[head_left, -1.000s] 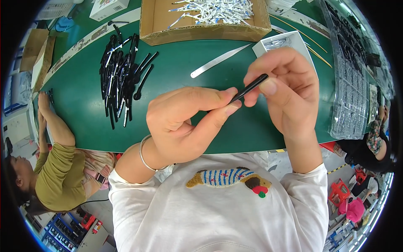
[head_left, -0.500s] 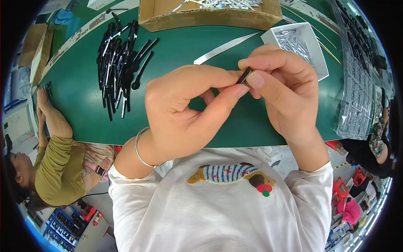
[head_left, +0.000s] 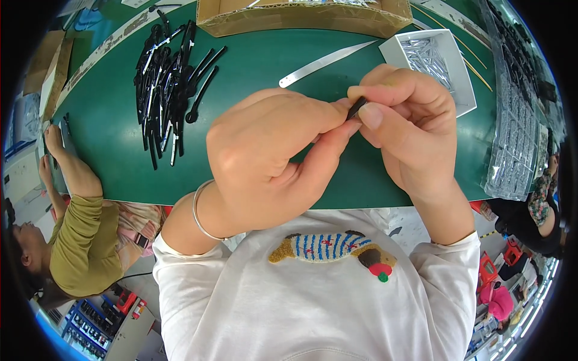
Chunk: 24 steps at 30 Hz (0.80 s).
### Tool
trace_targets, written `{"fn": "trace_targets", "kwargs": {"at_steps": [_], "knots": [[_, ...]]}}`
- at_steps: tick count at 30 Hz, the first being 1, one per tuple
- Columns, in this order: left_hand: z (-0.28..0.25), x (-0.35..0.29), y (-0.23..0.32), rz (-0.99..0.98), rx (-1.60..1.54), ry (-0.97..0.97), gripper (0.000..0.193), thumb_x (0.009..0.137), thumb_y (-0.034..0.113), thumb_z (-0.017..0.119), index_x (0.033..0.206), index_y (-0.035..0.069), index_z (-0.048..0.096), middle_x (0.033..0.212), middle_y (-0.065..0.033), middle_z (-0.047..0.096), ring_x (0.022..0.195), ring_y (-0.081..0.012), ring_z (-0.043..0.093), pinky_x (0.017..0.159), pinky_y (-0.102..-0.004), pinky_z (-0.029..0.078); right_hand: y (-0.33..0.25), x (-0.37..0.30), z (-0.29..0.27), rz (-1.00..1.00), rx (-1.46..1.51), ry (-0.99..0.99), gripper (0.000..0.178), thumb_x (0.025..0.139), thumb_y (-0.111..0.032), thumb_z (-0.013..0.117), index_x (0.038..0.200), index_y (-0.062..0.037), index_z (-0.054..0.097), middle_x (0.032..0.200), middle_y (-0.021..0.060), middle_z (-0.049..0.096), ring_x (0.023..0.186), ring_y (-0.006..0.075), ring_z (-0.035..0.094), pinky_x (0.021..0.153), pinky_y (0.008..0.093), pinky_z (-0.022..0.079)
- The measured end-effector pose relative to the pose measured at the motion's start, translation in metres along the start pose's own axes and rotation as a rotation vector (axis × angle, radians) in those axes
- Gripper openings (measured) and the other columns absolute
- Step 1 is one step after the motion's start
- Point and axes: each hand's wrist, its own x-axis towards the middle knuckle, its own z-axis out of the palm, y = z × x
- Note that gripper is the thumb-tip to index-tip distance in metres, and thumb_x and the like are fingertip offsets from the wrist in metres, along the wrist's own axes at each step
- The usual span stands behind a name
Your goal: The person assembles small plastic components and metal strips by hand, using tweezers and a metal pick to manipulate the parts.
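A pile of slim black parts (head_left: 164, 90) lies on the green table (head_left: 117, 150). The left hand (head_left: 268, 150) pinches the lower end of a small black piece (head_left: 357, 108), raised between both hands; a flat silver tool (head_left: 325, 64) lies beyond. The right hand's (head_left: 415, 126) thumb and forefinger close on its upper end, near a white box (head_left: 455, 69) of silver pins (head_left: 426, 59)

held piece (head_left: 356, 108): black | table (head_left: 253, 60): green | carton (head_left: 301, 19): brown | small box (head_left: 462, 78): white | shirt (head_left: 313, 307): white | motif (head_left: 328, 247): blue-white stripes
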Motion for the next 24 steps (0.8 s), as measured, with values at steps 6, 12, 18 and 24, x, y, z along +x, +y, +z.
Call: {"fn": "trace_targets", "kwargs": {"at_steps": [6, 12, 18, 24], "knots": [[-0.0008, 0.0001, -0.0001, 0.01, 0.008, -0.015, 0.015, 0.069, -0.012, 0.071, 0.081, -0.006, 0.064, 0.076, -0.0125, 0.065, 0.065, -0.0201, 0.061, 0.057, -0.0269, 0.048, -0.0002, 0.0013, 0.0016, -0.026, -0.049, 0.024, 0.015, 0.078, 0.009, 0.061, 0.091, 0.0021, 0.066, 0.089, 0.0116, 0.06, 0.062, 0.0092, 0.052, 0.049, 0.0194, 0.038], [-0.0037, -0.0003, -0.0014, -0.003, -0.046, -0.036, 0.014, 0.069, -0.011, 0.071, 0.08, -0.006, 0.063, 0.074, -0.0119, 0.065, 0.064, -0.0198, 0.061, 0.058, -0.0269, 0.048, -0.0052, 0.0022, 0.0014, -0.006, -0.112, 0.008, 0.016, 0.078, 0.009, 0.061, 0.09, 0.0017, 0.066, 0.088, 0.0123, 0.06, 0.058, 0.0088, 0.051, 0.048, 0.0196, 0.039], [-0.0062, -0.0011, 0.0028, -0.056, -0.112, -0.075, 0.014, 0.071, -0.011, 0.071, 0.081, -0.007, 0.062, 0.076, -0.0121, 0.065, 0.066, -0.0183, 0.061, 0.058, -0.0269, 0.048, -0.003, -0.0006, 0.0019, 0.016, -0.023, -0.016, 0.017, 0.079, 0.005, 0.061, 0.094, -0.0006, 0.065, 0.091, 0.0133, 0.059, 0.063, 0.0095, 0.052, 0.05, 0.0194, 0.04], [-0.0051, -0.0051, 0.0025, -0.345, -0.588, -0.095, 0.013, 0.075, -0.011, 0.07, 0.082, -0.006, 0.06, 0.08, -0.0128, 0.066, 0.071, -0.0163, 0.063, 0.062, -0.0255, 0.05, 0.0024, 0.0005, -0.0005, 0.17, 0.235, -0.101, 0.013, 0.083, -0.009, 0.062, 0.095, -0.005, 0.064, 0.089, 0.0093, 0.057, 0.074, 0.0134, 0.05, 0.062, 0.0226, 0.04]]}}
